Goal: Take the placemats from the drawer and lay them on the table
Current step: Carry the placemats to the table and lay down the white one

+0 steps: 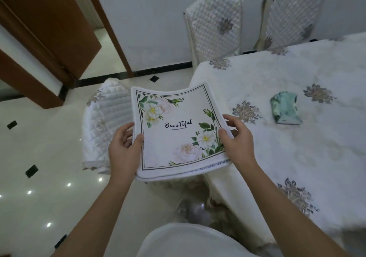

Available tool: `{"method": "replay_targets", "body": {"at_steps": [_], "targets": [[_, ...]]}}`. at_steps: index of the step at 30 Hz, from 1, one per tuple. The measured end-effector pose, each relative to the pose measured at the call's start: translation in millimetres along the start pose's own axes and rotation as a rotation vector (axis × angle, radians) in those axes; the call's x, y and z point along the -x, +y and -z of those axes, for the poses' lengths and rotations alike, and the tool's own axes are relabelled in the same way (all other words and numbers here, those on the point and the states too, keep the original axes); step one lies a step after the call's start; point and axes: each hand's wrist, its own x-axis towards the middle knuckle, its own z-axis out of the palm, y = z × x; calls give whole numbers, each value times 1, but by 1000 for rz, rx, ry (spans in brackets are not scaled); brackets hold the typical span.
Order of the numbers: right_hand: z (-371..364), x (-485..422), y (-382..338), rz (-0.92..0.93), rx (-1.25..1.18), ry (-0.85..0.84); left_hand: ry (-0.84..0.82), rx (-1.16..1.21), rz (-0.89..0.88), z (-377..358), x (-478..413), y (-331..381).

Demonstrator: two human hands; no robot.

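I hold a small stack of white placemats in the air, just left of the table's near-left corner. The top one has a thin dark border, white flowers with green leaves, and the word "Beautiful". A second mat's edge with lettering shows underneath. My left hand grips the stack's left edge, thumb on top. My right hand grips the right edge, thumb on top. The table at the right wears a white cloth with grey flower patches. No drawer is in view.
A teal tissue pack lies on the table. A quilted white chair stands under the mats at the left; two more chairs stand along the far wall. A brown door stands open at upper left over glossy tiled floor.
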Motion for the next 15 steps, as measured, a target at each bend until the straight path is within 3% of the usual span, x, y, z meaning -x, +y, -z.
{"method": "replay_targets", "body": {"at_steps": [9,15], "targets": [[78,18,23,-209,18,547,-595,24,-98,-152,-62,5],[86,63,29,-316,49,870,-933,13,-153,-217,-64,11]]}}
